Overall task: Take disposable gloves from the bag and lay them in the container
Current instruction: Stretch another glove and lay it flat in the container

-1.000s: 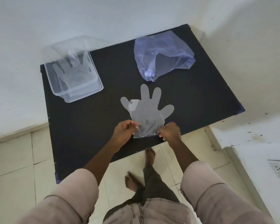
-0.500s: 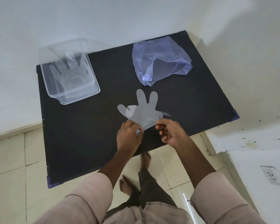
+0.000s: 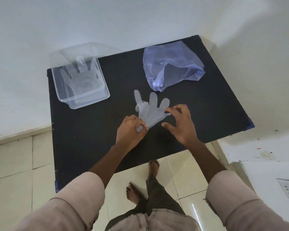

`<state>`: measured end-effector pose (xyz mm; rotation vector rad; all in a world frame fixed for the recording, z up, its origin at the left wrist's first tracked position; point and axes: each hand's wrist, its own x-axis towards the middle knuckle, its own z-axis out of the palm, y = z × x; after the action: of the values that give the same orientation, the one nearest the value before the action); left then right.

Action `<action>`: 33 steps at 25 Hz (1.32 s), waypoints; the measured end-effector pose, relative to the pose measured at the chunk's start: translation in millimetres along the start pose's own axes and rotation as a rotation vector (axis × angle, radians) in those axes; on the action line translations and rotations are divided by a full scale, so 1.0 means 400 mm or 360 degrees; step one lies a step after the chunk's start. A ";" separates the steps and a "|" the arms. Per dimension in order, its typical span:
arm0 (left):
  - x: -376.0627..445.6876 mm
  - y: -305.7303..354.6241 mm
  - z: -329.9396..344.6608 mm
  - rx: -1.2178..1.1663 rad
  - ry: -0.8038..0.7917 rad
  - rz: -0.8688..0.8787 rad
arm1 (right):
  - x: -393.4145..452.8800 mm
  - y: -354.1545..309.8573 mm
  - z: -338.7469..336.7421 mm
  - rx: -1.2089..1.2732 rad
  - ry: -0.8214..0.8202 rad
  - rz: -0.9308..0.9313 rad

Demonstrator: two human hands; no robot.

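- Left hand [image 3: 130, 130] pinches the cuff of the clear glove [image 3: 150, 110], mid-bench [image 3: 90, 139].
- Right hand [image 3: 182, 124] spread, fingertips at the glove's edge.
- Container [image 3: 90, 100] far-left, bag [image 3: 172, 64] behind.

Thin translucent plastic glove [image 3: 151, 110], clear glossy plastic container [image 3: 83, 97], crinkled bluish film bag [image 3: 172, 64], matt black table [image 3: 90, 139]

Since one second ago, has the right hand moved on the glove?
Yes. The right hand left the glove cuff, opened, and moved up toward the purple bag.
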<state>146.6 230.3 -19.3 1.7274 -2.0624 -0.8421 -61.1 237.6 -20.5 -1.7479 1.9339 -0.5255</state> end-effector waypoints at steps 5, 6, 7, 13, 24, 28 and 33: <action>0.020 -0.010 -0.080 -0.0095 0.0033 0.0087 | 0.071 -0.065 -0.058 0.0047 -0.0017 -0.0324; 0.024 -0.009 -0.102 -0.0155 0.0068 0.0111 | 0.075 -0.087 -0.075 0.0072 -0.0020 -0.0374; 0.029 -0.006 -0.126 -0.0242 0.0104 0.0138 | 0.075 -0.109 -0.092 0.0129 -0.0010 -0.0402; 0.042 0.007 -0.281 -0.0627 -0.0057 0.0290 | 0.062 -0.241 -0.203 0.0716 -0.0146 -0.0223; 0.035 0.083 -0.436 -0.1336 -0.0099 0.0202 | 0.009 -0.371 -0.343 0.0888 -0.0059 -0.0194; 0.010 0.085 -0.469 -0.1561 -0.0062 0.0205 | -0.006 -0.415 -0.358 0.1238 -0.0178 -0.0161; -0.007 0.082 -0.522 -0.1658 0.0144 0.0200 | 0.009 -0.475 -0.342 0.1456 -0.0177 -0.0178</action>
<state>244.7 187.7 163.0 1.0024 -1.2329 -1.4054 13.1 208.2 199.7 -1.2301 1.1965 -1.1061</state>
